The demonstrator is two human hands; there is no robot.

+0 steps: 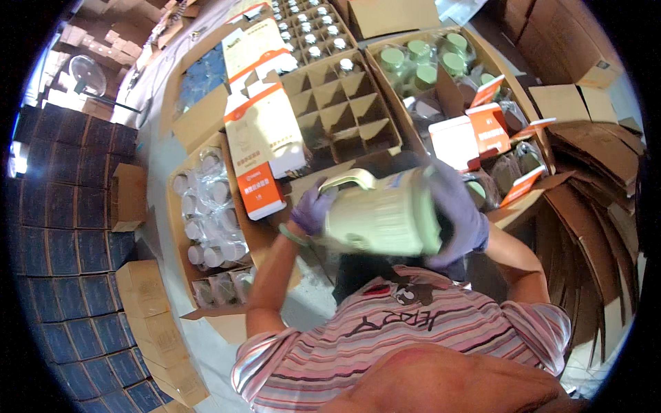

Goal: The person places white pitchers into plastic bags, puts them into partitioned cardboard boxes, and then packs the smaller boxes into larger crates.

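Observation:
A pale green vacuum jug with a loop handle lies on its side in the air in front of my chest. My left hand, in a purple glove, is closed around its left end by the handle. My right hand, gloved alike, grips the right end, slightly blurred. Just beyond the jug stands a carton with cardboard dividers; one silver-topped item sits in a far cell. White-and-orange printed boxes lie along that carton's left side.
At left, an open carton holds wrapped cylinders; at right, another holds green-lidded items and orange-white boxes. Flattened cardboard leans at far right. Dark boxes are stacked at far left, near a fan.

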